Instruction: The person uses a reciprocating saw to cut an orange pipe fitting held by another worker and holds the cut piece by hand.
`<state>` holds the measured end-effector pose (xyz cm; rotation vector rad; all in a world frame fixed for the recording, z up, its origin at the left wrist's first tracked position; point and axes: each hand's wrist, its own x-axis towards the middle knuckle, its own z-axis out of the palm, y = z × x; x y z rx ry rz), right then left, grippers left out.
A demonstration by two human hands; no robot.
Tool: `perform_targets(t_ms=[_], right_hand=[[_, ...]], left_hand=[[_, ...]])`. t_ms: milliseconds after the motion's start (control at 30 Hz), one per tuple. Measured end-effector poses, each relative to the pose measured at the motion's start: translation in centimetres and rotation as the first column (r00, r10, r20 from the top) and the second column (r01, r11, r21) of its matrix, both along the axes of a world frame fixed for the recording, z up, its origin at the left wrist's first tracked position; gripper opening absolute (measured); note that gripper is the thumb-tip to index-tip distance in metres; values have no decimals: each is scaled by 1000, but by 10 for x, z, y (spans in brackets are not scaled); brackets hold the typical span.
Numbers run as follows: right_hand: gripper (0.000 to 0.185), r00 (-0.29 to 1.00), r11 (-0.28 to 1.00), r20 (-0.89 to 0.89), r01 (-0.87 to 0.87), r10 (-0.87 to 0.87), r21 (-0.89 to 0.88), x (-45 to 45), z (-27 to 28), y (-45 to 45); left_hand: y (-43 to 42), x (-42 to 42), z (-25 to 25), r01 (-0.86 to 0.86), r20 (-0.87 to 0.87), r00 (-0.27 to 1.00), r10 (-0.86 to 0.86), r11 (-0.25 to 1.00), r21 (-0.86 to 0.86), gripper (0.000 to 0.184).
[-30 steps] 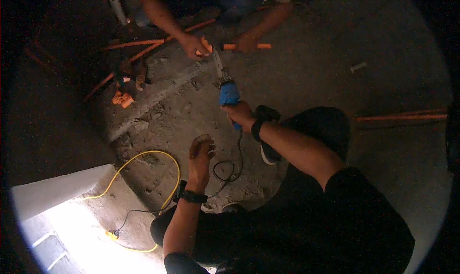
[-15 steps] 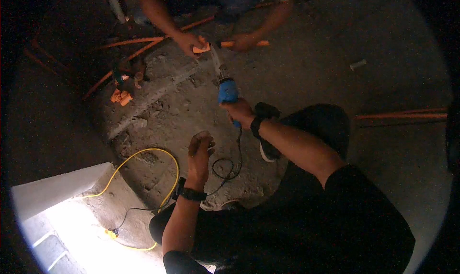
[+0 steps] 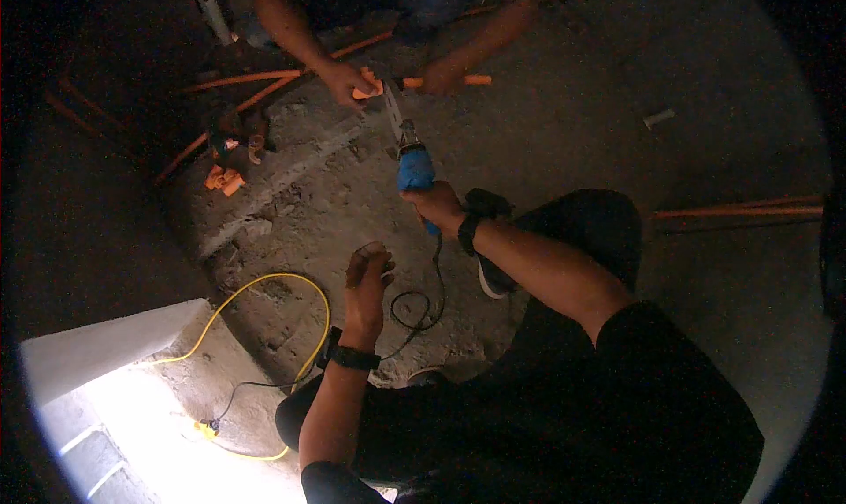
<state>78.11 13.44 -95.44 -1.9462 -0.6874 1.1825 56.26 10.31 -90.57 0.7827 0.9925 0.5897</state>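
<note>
My right hand is wrapped round the handle of a blue pipe fusion welder, whose flat grey heating plate points away from me. At the plate's tip, a co-worker's left-side hand holds an orange pipe fitting. The co-worker's other hand grips a short orange pipe on the plate's other side. Nearer to me, my left hand is raised over the floor with curled fingers; a pale rounded patch shows at its fingertips, too dim to make out.
Orange pipes lie across the rough floor beyond, and others at the right. Loose orange fittings sit at the left. A yellow cable and the welder's black cord loop nearby. Bright light falls at the lower left.
The welder in my right hand has shifted slightly left and away from me. The co-worker's hands have moved only slightly, still at the plate. My left hand has stayed put.
</note>
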Motion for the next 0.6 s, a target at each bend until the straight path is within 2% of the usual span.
perform_targets(t_ms=[133, 200, 300, 600], right_hand=[[32, 990, 993, 83, -107, 111, -45, 4, -9, 0], [32, 999, 999, -13, -39, 39, -12, -1, 3, -1], [35, 999, 999, -8, 47, -47, -18, -6, 16, 1], [32, 999, 998, 27, 26, -25, -50, -1, -1, -1]], left_hand=[[-3, -1, 3, -8, 6, 1000, 8, 1000, 4, 33], [-2, -1, 6, -7, 10, 1000, 7, 1000, 9, 34], [-1, -1, 9, -11, 10, 1000, 10, 1000, 21, 35], [-1, -2, 4, -14, 6, 1000, 14, 1000, -11, 35]])
